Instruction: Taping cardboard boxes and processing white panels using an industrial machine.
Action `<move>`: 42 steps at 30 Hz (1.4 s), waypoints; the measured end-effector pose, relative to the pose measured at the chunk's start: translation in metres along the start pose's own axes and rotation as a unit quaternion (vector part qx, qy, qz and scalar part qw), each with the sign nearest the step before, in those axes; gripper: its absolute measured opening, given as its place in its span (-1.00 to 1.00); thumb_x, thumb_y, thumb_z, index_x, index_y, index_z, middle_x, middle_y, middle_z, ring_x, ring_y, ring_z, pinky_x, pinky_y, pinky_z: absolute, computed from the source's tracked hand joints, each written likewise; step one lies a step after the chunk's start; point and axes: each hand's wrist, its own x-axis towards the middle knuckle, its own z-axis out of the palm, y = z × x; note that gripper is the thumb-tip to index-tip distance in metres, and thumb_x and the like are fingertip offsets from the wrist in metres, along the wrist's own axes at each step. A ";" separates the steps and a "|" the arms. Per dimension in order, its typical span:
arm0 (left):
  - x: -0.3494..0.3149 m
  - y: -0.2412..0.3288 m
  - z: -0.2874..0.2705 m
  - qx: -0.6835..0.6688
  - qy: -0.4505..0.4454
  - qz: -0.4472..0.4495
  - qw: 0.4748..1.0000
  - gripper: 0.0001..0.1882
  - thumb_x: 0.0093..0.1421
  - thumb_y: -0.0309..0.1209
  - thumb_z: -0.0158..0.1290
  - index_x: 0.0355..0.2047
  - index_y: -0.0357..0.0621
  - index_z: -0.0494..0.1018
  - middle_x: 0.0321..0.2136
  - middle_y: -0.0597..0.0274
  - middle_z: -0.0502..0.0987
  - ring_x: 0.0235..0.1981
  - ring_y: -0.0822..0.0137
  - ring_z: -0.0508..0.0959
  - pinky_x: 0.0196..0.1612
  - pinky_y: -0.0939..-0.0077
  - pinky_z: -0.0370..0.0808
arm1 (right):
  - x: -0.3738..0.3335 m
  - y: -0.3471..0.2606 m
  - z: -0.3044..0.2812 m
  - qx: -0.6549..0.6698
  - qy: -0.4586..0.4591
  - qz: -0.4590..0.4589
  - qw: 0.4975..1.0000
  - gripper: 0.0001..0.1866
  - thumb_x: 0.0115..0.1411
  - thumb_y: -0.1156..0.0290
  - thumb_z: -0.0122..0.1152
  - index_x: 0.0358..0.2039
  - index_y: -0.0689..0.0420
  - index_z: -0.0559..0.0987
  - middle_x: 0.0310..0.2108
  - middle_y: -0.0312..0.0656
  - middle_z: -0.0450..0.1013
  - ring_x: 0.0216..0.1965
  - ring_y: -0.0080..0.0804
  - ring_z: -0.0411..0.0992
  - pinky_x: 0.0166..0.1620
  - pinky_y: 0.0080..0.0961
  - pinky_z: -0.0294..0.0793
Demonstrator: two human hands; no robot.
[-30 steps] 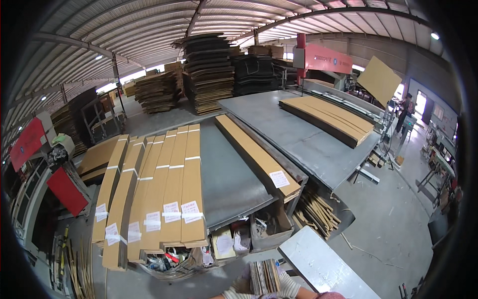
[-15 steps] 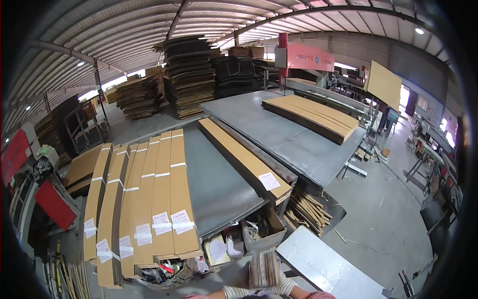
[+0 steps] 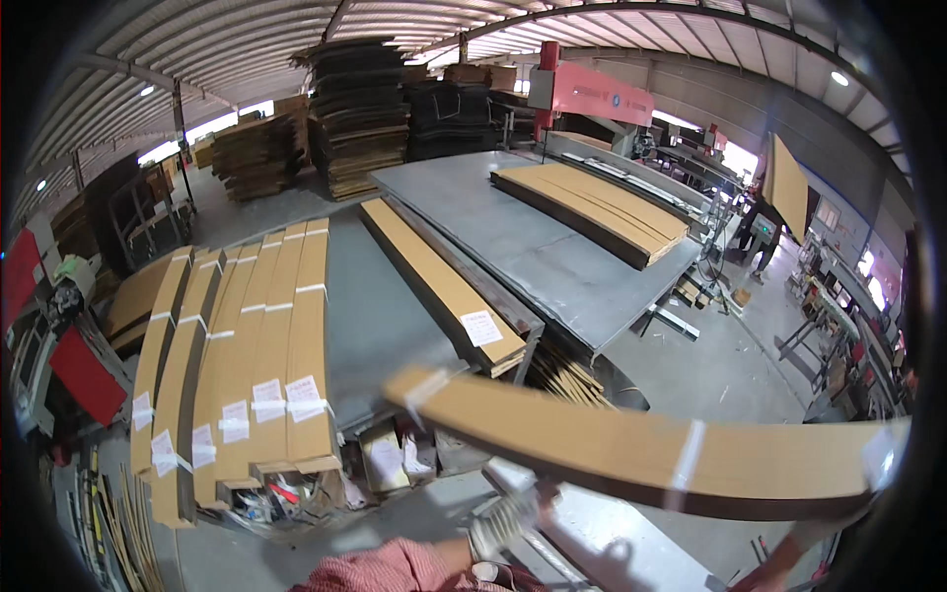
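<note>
A long strapped bundle of cardboard strips point(image 3: 612, 439) hangs in the air across the front, its left end over the near edge of the grey worktable point(image 3: 380, 331). White bands go round it, and a pale label shows at its right end. My left hand point(image 3: 505, 523), in a whitish glove, is just below the bundle's middle-left underside; motion smears its fingers. Toward the bundle's right end reaches my right forearm point(image 3: 784, 562); that hand is hidden by the bundle and the dark rim. Several similar banded bundles point(image 3: 256, 345) lie side by side at left.
Another labelled bundle point(image 3: 444, 286) lies along the worktable's right edge. Behind it, a wider grey table point(image 3: 533, 247) bears more cardboard strips point(image 3: 592, 212). Below the held bundle is a pale metal sheet point(image 3: 631, 543). A person holds a large board point(image 3: 786, 187) at far right.
The bundle, seen end-on between both hands before, has swung crosswise and risen. My hands have moved apart, the right one far rightward. The view has shifted right; the far board has turned.
</note>
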 end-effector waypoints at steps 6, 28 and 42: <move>0.037 0.043 -0.004 -0.497 0.379 -0.061 0.778 -0.22 -0.05 0.00 0.22 0.10 -0.11 0.21 -0.06 0.29 0.40 -0.04 0.32 0.41 0.05 0.41 0.35 | -0.164 -0.079 0.062 0.089 -0.639 -0.349 0.679 -0.56 0.14 0.41 0.03 0.07 0.08 0.31 -0.23 -0.28 0.38 -0.34 -0.42 0.32 -0.24 -0.35 0.35; 0.161 -0.146 -0.257 -0.032 0.524 -0.192 0.829 -0.10 -0.04 -0.30 0.24 0.19 -0.42 -0.01 0.15 -0.26 0.13 0.17 0.04 0.20 0.17 0.36 0.17 | -0.439 0.094 0.248 -0.018 -0.787 0.528 0.320 -0.21 -0.01 -0.11 0.25 -0.06 0.41 0.39 -0.35 -0.22 0.43 -0.35 -0.45 0.36 -0.28 -0.50 0.38; 0.228 -0.209 -0.298 0.034 0.593 -0.217 0.775 -0.46 0.01 -0.33 0.18 -0.03 -0.34 0.31 -0.19 0.01 0.50 -0.19 0.21 0.50 -0.10 0.40 0.41 | -0.492 0.045 0.417 0.163 -0.746 0.558 0.325 -0.46 0.12 -0.09 0.10 -0.27 0.23 0.46 -0.48 -0.32 0.37 -0.48 -0.60 0.31 -0.42 -0.64 0.29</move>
